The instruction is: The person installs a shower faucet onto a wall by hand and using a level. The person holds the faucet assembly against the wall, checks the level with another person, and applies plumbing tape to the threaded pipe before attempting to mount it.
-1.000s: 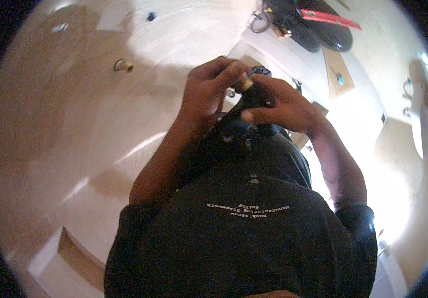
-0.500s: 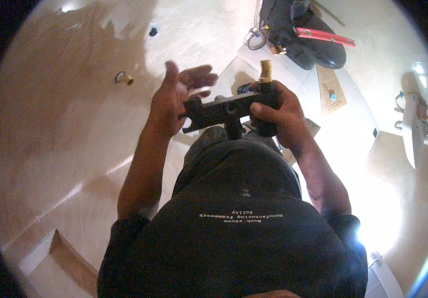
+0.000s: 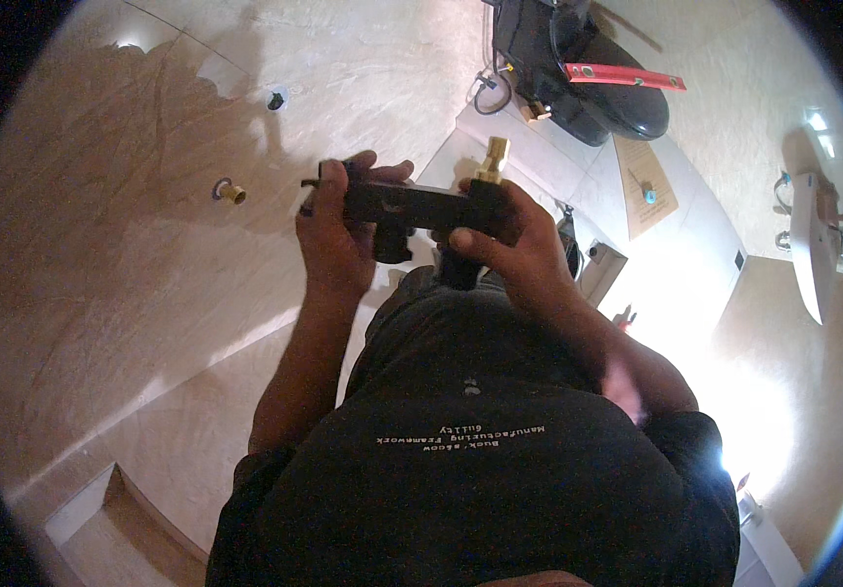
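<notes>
Both my hands hold a black bar-shaped mixer tap level in front of my body. My left hand is wrapped round its left end, thumb up along the near side and fingers behind. My right hand grips the thick right end, thumb across the front. From the top of that end a brass fitting sticks up. A short black stub hangs below the bar's middle. On the wall left of my left hand, apart from it, a brass pipe end juts out.
A dark hole is in the wall above the pipe end. Ahead stands a black toilet with a red spirit level across it. Cardboard lies on the floor. To the right are a white basin and glaring light.
My left hand, open beside the mixer tap before, has closed round its left end. The mixer tap and my right hand have shifted left, and the view has moved slightly.
</notes>
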`<state>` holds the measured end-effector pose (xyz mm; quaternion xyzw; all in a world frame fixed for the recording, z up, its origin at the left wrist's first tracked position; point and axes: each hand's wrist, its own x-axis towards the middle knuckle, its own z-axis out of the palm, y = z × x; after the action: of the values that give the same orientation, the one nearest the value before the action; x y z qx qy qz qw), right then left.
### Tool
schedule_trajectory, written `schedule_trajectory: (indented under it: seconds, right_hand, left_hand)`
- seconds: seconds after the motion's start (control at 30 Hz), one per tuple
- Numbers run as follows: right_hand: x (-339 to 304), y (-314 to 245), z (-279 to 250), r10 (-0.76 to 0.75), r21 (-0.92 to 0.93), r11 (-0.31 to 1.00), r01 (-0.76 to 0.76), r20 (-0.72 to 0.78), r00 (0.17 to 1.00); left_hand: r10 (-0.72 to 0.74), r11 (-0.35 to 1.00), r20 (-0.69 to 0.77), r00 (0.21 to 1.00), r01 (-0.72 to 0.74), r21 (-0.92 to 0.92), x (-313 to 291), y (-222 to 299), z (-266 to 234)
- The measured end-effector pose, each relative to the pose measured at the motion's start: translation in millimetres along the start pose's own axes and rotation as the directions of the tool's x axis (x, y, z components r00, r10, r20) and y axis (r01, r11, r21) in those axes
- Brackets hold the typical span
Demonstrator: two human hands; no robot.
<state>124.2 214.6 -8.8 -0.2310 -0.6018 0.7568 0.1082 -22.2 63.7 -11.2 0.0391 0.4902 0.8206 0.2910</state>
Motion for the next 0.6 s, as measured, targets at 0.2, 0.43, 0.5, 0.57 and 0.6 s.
schedule_trajectory:
  seconds: [0.2,0.43,0.5,0.57,0.6]
  right_hand:
    - [-10,-18,-34,0.111,-0.033,0.993,-0.11,0.512,0.851]
    - [-3,-48,-57,0.112,-0.314,0.944,0.105,0.603,0.79]
    - [-1,-54,-58,0.122,-0.448,0.857,0.254,0.656,0.745]
    - [-3,-56,-58,0.176,-0.539,0.801,0.259,0.627,0.758]
    - [-3,-57,-57,0.221,-0.622,0.735,0.27,0.596,0.772]
  left_hand:
    - [-0.125,0.982,0.15,0.981,0.1,0.162,30,35,3]
    - [-0.359,0.9,0.208,0.91,0.279,0.335,33,9,5]
    - [-0.332,0.904,0.238,0.913,0.236,0.357,30,5,12]
    - [-0.297,0.911,0.253,0.921,0.193,0.365,28,1,14]
    - [-0.257,0.916,0.271,0.928,0.144,0.376,27,0,14]
